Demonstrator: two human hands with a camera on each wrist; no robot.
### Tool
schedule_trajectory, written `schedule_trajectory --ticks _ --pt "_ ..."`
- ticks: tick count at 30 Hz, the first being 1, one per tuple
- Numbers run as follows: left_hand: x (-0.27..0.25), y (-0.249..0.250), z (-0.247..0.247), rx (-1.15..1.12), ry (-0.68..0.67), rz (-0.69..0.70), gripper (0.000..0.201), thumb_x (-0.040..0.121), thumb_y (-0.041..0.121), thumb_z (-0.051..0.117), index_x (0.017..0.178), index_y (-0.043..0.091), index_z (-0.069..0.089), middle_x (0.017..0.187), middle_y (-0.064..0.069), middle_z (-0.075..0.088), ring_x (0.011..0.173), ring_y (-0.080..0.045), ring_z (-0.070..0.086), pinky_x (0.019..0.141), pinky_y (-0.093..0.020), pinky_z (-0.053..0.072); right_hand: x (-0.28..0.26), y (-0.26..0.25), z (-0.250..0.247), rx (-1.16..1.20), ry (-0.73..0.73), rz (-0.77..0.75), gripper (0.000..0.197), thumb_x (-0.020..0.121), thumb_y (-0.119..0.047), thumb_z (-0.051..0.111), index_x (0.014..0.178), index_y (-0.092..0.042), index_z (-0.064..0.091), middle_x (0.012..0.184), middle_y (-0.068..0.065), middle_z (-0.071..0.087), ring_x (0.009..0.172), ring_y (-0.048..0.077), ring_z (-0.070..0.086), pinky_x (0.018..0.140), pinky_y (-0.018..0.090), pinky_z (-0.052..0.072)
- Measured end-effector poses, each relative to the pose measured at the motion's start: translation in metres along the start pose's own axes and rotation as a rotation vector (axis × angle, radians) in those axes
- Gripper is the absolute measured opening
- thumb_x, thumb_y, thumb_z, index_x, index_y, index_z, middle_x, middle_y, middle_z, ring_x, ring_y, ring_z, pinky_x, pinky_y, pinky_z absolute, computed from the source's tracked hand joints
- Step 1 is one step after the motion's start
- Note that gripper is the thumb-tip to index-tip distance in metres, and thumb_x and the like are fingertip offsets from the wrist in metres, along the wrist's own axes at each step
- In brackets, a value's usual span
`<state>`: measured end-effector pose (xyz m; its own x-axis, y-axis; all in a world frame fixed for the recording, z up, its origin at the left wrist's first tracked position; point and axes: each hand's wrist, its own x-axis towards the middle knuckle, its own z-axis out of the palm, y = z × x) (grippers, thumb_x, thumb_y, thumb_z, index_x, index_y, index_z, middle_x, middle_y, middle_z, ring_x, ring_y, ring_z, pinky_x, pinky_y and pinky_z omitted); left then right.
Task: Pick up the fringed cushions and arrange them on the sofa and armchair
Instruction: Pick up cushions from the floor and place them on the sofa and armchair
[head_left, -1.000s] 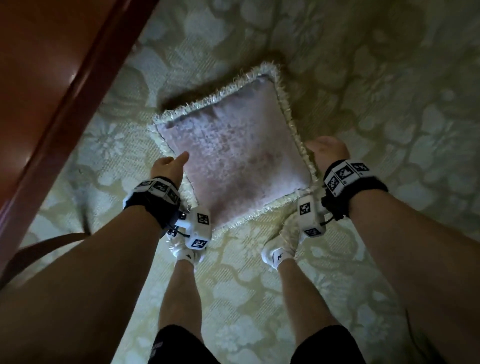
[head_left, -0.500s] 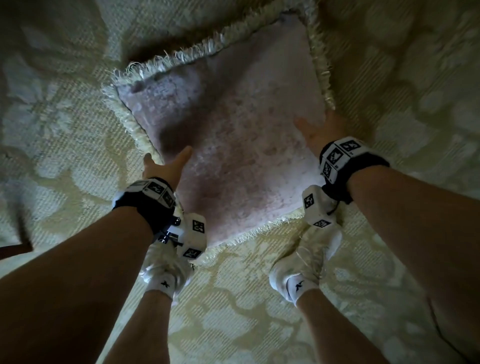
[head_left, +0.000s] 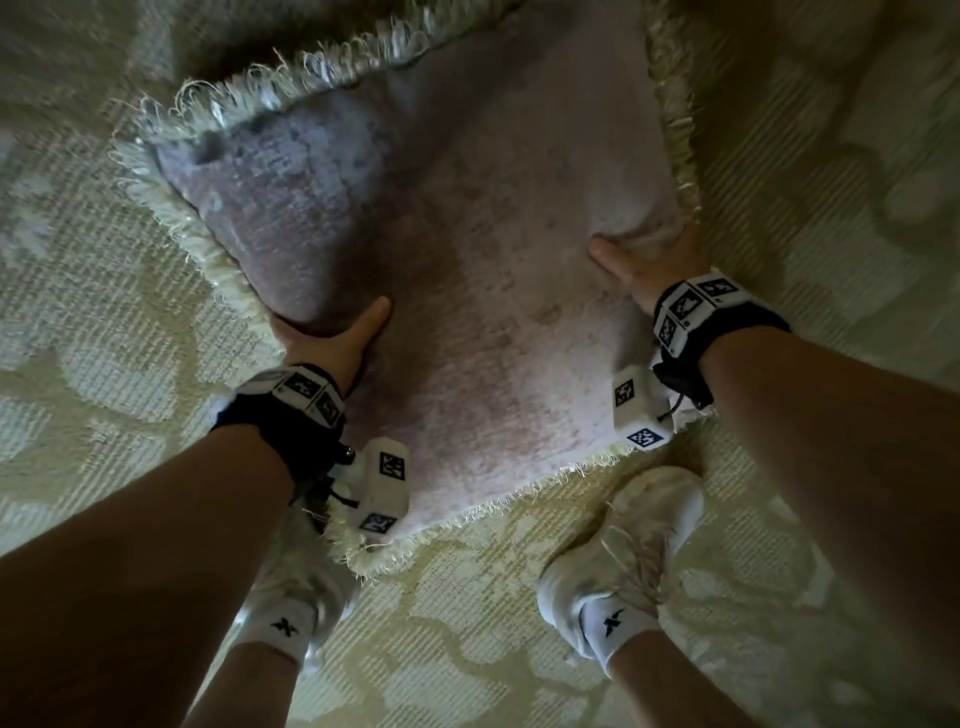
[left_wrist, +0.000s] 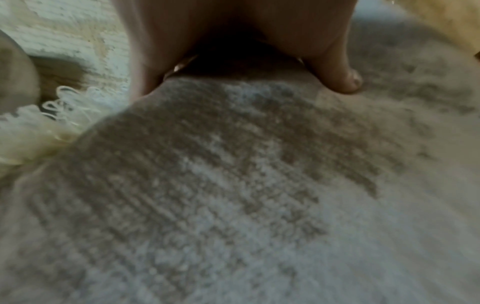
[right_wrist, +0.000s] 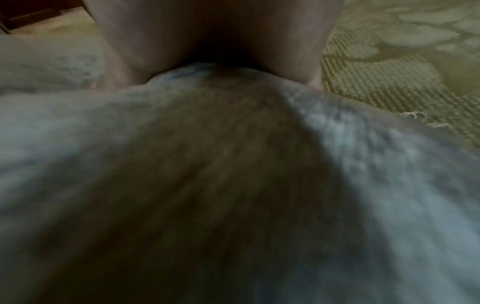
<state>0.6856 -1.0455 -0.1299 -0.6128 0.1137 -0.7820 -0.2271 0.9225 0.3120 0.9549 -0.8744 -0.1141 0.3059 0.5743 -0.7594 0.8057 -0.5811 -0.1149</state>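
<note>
Both hands moved from hovering to gripping: left hand (head_left: 332, 340) and right hand (head_left: 644, 265) clamp opposite edges of the cushion (head_left: 467, 260), balancing the lift.

Legible marks: dark "X" logo on left sock (head_left: 284, 627); same "X" on right sock (head_left: 614, 621). Wristbands (head_left: 693, 306) and wrist cameras (head_left: 382, 488) carry black-and-white square fiducial codes, no readable characters. No other text in any view.
</note>
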Motion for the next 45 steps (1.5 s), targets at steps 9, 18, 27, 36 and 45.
schedule_trajectory --ticks 9,18,27,36,45 --pt "0.019 -0.005 0.008 -0.021 -0.024 0.038 0.129 0.066 0.054 0.087 0.158 0.011 0.008 0.156 -0.007 0.039 0.141 -0.022 0.042 0.119 -0.035 0.032 0.022 0.004 0.005 0.151 -0.028 -0.072 0.145 0.039 -0.077 0.080 0.157 -0.023 0.015 0.160 0.004 0.035 0.144 0.031 0.037 0.120 0.049 0.029" --pt "0.020 -0.017 -0.024 -0.324 -0.175 -0.140 0.135 0.026 0.071 0.092 0.144 0.025 0.046 0.133 -0.001 0.065 0.115 -0.026 0.067 0.098 -0.048 0.054 -0.012 0.012 -0.014 0.325 -0.031 -0.062 0.130 0.027 -0.085 0.080 0.140 -0.027 0.054 0.141 -0.006 0.059 0.129 0.023 0.055 0.112 0.045 0.040" --pt "-0.072 0.027 -0.103 -0.394 -0.373 -0.066 0.102 0.041 0.063 0.094 0.128 0.017 0.067 0.118 -0.004 0.075 0.108 -0.025 0.073 0.101 -0.045 0.053 -0.150 0.039 -0.076 0.645 0.045 0.017 0.090 0.069 -0.040 0.087 0.144 -0.009 0.048 0.135 0.004 0.060 0.122 0.019 0.057 0.097 0.024 0.042" --pt "-0.217 0.128 -0.210 -0.439 -0.358 0.118 0.103 0.037 0.056 0.098 0.125 0.012 0.068 0.116 -0.006 0.076 0.106 -0.026 0.073 0.097 -0.044 0.056 -0.313 0.018 -0.204 0.757 0.179 -0.050 0.078 0.076 -0.037 0.084 0.141 -0.011 0.049 0.139 0.005 0.060 0.124 0.020 0.057 0.094 0.022 0.041" --pt "-0.386 0.234 -0.361 -0.633 -0.141 0.404 0.107 0.029 0.061 0.096 0.120 0.012 0.070 0.114 -0.004 0.076 0.106 -0.024 0.073 0.098 -0.044 0.055 -0.458 -0.077 -0.347 0.815 0.138 -0.342 0.066 0.077 -0.029 0.084 0.132 -0.003 0.058 0.128 0.009 0.065 0.118 0.021 0.062 0.088 0.022 0.045"
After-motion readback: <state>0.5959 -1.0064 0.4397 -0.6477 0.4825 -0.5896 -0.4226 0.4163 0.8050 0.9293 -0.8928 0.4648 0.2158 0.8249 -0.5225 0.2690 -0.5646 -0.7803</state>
